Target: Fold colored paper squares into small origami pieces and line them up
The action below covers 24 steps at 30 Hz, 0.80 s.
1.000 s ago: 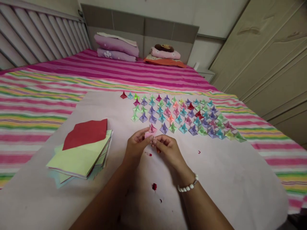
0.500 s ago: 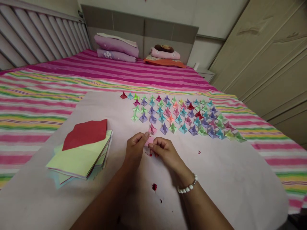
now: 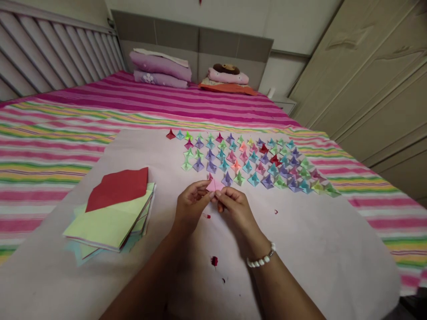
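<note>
Pink paper piece (image 3: 212, 185) is sitting between the fingertips of both hands, a little above the pale sheet (image 3: 316, 240) that is covering the near part of the bed. The left hand (image 3: 190, 206) is pinching its left edge and the right hand (image 3: 235, 209), with a white bead bracelet (image 3: 262, 259) on the wrist, is pinching its right edge. This grip from two sides seems to be holding the small piece steady and off the surface. Nearer to the camera, a few red scraps (image 3: 214, 260) are lying on the sheet between the forearms.

To the left, within easy reach, a stack of coloured papers (image 3: 110, 222) is lying flat with a red sheet (image 3: 118, 186) on top. Just beyond the hands, many small folded shapes (image 3: 247, 162) are standing in neat rows, each one apart from its neighbours, probably so that they are not getting crushed. Farther away, the striped bed cover (image 3: 66, 129) is running up to the pillows (image 3: 160, 66) at the headboard, and a wardrobe (image 3: 367, 89) is standing on the right.
</note>
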Motion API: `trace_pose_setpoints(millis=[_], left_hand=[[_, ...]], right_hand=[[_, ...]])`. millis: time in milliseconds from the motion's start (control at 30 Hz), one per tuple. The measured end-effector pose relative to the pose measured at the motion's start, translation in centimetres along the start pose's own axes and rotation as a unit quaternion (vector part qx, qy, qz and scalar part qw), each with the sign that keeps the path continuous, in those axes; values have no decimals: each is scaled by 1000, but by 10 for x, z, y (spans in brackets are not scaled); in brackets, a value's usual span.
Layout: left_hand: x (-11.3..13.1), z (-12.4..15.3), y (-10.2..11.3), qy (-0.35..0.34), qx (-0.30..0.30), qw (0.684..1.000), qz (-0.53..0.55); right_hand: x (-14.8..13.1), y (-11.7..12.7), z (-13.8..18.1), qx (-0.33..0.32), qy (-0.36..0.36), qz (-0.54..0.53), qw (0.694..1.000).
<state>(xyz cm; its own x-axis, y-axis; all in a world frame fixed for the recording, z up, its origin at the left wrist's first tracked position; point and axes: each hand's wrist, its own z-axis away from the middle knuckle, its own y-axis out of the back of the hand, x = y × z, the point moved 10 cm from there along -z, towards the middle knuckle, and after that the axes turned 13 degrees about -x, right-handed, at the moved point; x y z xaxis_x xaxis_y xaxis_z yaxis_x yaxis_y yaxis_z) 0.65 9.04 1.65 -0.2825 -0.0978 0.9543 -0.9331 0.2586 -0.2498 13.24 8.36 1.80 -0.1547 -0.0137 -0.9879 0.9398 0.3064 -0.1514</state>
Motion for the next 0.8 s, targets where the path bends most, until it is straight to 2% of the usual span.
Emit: trace_pose_setpoints(millis=[67,300,367,500,667,800], left_hand=[[0,0,1,-3,3,1000,12],[3,-1,1,-11,-4,1000,-6],[6,0,-1,-15,-6,999,-28],[9,0,-11,-15,-47,998,-32],[3,-1,-16,16,-79,997,-17],[-3,-1,-14,32,-70,997,-7]], right_hand=[[-1,-1,0,-3,4,3,1000],[-19,15,4,65,81,4,995],[-20,15,5,59,80,5,995],[-16,12,4,38,59,-15,997],[-10,11,3,33,34,-27,998],[-8,8,3,29,33,-47,998]])
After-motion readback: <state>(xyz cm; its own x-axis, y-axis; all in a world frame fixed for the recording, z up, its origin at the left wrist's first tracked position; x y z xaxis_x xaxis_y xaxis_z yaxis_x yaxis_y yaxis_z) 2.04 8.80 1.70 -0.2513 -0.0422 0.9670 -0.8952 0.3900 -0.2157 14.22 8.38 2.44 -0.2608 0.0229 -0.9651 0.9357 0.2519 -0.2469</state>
